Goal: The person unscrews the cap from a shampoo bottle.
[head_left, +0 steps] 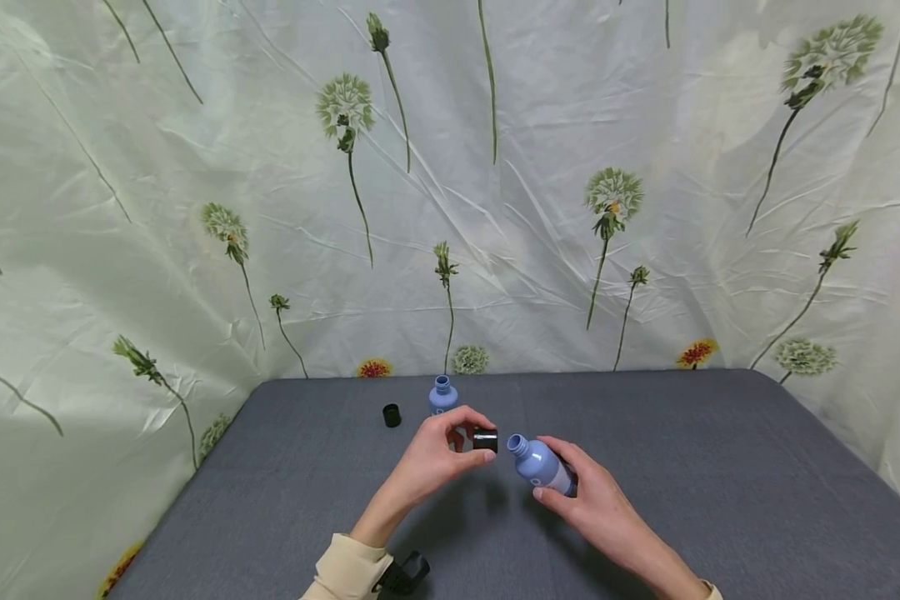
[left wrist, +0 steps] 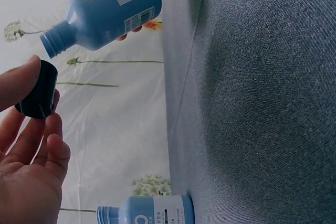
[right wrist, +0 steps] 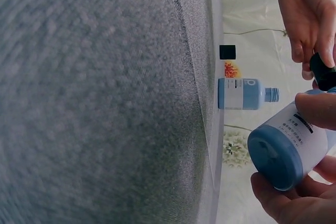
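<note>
Between thumb and fingers, my left hand (head_left: 438, 454) pinches a black bottle cap (head_left: 485, 440) above the table. My right hand (head_left: 596, 500) grips a blue bottle (head_left: 542, 465) round its body, tilted with its uncapped threaded neck toward the cap. Cap and neck are a small gap apart, as the left wrist view shows with the held cap (left wrist: 39, 90) just below the neck (left wrist: 56, 39). In the right wrist view the base of the held bottle (right wrist: 275, 158) faces the camera.
A second blue bottle (head_left: 442, 393) stands upright and uncapped behind my left hand, partly hidden by it. Another black cap (head_left: 392, 415) sits to its left on the grey cloth-covered table (head_left: 307, 483). A flower-printed curtain (head_left: 495, 208) hangs behind the table.
</note>
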`<state>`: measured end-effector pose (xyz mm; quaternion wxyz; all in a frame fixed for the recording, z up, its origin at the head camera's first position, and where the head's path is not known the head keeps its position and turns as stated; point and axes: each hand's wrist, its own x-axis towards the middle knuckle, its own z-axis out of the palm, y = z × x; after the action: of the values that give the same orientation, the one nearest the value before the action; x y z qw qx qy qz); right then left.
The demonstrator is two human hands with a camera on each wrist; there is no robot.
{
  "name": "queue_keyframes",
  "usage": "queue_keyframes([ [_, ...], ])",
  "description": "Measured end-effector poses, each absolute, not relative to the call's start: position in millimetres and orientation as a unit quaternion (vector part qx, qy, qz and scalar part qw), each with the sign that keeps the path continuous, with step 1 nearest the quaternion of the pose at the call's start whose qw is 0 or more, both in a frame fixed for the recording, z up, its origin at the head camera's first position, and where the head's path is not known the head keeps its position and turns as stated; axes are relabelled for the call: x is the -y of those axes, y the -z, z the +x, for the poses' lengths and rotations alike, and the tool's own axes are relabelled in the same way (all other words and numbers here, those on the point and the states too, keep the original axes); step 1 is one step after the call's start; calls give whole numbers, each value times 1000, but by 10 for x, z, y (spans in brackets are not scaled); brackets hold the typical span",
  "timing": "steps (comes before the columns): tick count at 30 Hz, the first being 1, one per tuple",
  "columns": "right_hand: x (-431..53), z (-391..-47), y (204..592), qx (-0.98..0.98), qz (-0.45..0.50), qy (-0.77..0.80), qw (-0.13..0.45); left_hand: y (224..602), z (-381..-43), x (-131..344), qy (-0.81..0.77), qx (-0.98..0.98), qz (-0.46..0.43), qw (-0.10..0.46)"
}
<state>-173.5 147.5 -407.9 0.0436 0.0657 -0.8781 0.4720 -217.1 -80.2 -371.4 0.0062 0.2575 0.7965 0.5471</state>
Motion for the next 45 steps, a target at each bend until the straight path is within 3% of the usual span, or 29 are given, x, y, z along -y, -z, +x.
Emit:
queue_keyframes([
  [10,-1460,-1744,4091,878,59,-474,45,3560,-2058,815,-536,-799,271,-11],
  [17,-1466,-1754,4075,876,48,-479,37,3885,-2298,853,-527,-806,271,-7],
  [45,-1485,-1796,4122,814,52,-578,-8,4120,-2409,893,-528,-807,261,40],
])
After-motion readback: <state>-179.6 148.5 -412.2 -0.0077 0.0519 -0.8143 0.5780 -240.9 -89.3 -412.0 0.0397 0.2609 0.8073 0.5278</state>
